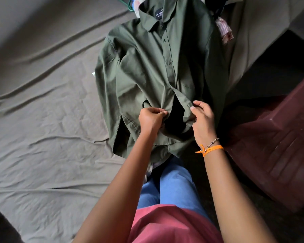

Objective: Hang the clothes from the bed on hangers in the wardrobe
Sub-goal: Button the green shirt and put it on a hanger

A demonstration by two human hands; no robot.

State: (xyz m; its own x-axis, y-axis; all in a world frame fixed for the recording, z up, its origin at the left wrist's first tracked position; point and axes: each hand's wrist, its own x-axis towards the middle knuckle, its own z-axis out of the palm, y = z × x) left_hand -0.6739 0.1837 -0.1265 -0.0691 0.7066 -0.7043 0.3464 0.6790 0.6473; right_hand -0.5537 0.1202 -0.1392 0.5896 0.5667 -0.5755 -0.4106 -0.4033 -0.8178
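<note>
The green shirt lies face up on the bed, collar at the far end and hem nearest the person – its long axis runs straight away from the fingers, along the line of buttons. The upper front is closed; the lower front is parted, and a dark gap opens between the two edges just between the hands. The left hand has its fingers curled and pinching the left-side edge of the opening; the right hand has its thumb and forefinger pinching the right-side edge, the remaining fingers raised and loosely bent. The two hands are level with each other and near, apart only by the gap in the cloth, so neither is clearly the nearer to the work – each holds its own side. The next closed button appears to lie just beyond the fingers, up the placket toward the collar. Judgement: the step in hand concerns the front fastening, buttoning or unbuttoning, and I cannot tell which; either way the coming move travels along the placket, away from the body. A green hanger shows in part beyond the collar, well apart from both hands, at the far end of the shirt's axis. A dark red plastic chair stands to the right of the right hand.
</note>
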